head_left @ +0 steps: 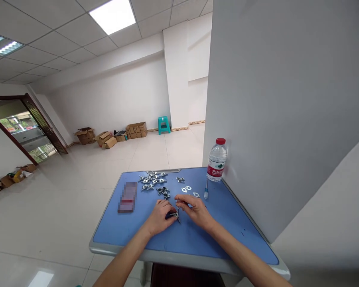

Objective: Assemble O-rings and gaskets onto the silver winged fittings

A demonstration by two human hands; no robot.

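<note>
- Head view: left hand (161,217) is clamped, thumb and fingers, on a small metal assembly (177,215) at near-centre of the surface (131,235).
- Right hand (195,209), at 2 o'clock of it, has its fingertips pinched, apparently on a thin metal piece (178,206); too small to say what it is.
- Risk: thin piece slips. Cause: fingertip-only hold on something tiny.
- Risk: assembly twists or tilts. Cause: left grip covers only one side, lower end pokes out free.
- Risk: a dropped bit gets mixed in with the dark round parts (164,192), just off the left fingers at 11 o'clock.
- Risk: right knuckles nudge the oval plates (196,195); these lie loose at 1 o'clock.
- Around: metal fittings pile (152,179) farther out at 11, small metal bits (180,179) at 12, blurred flat item (127,197) at 10.
- In the way: screwdriver (206,191) at 2 o'clock, shaft running up to the water bottle (217,160); can't tell if they touch. Careless pull might knock the bottle.
- Grey wall (287,99) hems in the right arm's side at 2–3 o'clock.
</note>
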